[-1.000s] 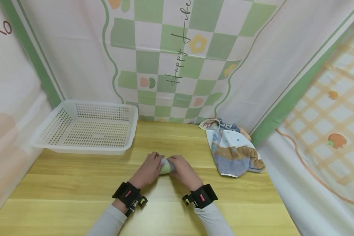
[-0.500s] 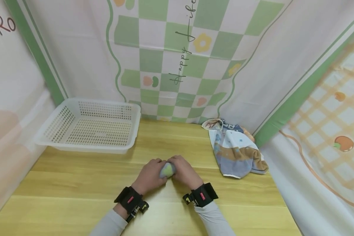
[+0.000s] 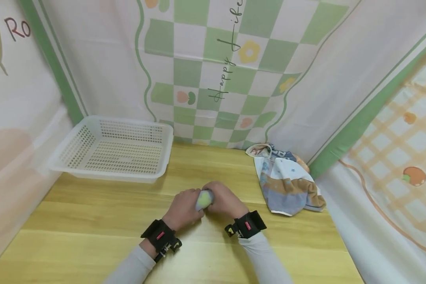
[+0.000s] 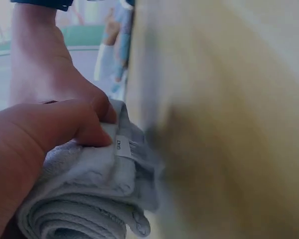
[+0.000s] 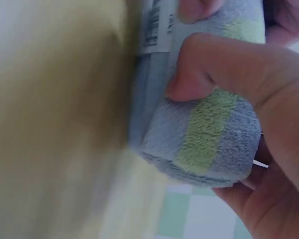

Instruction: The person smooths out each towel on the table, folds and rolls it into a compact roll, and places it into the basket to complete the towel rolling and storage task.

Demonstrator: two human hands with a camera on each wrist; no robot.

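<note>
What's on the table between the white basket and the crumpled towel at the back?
Nothing, only bare wooden table between the white basket and the crumpled towel, as the head view shows. Both hands with the rolled towel sit nearer the person.

Wooden table (image 3: 92, 221): white basket (image 3: 115, 148) back-left, crumpled towel (image 3: 287, 183) back-right.

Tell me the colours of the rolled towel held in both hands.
Grey-blue rolled terry towel with a light green stripe; clearest in the right wrist view.

"happy life" on backdrop cloth (image 3: 230, 59)
</note>
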